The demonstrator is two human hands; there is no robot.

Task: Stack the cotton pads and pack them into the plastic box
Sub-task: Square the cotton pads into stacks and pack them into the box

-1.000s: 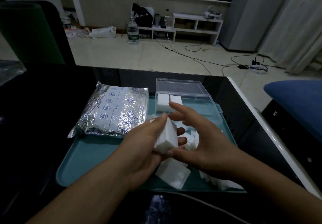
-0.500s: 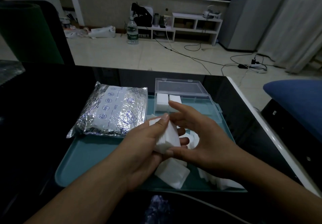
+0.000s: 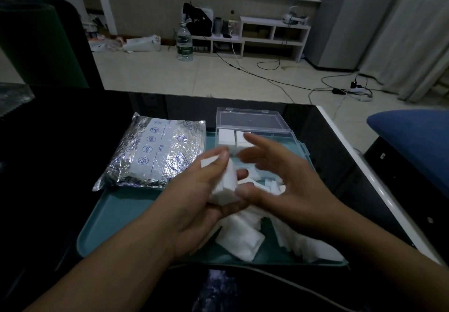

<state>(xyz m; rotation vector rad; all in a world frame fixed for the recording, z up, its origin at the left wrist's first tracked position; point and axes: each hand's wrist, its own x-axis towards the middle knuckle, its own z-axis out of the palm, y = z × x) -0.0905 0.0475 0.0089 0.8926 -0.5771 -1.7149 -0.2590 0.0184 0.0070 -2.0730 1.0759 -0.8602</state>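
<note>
Now, cotton pads (image 3: 224, 185) between left hand (image 3: 194, 204) fingers (image 3: 222, 157)

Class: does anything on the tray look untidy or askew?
Yes. Loose pads lie jumbled and overlapping on the tray, unlike the neat stacks in the box.

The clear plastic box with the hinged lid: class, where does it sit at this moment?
In the head view the clear plastic box sits open at the teal tray's far right, beside the silver foil packet, just beyond the right hand.
</note>
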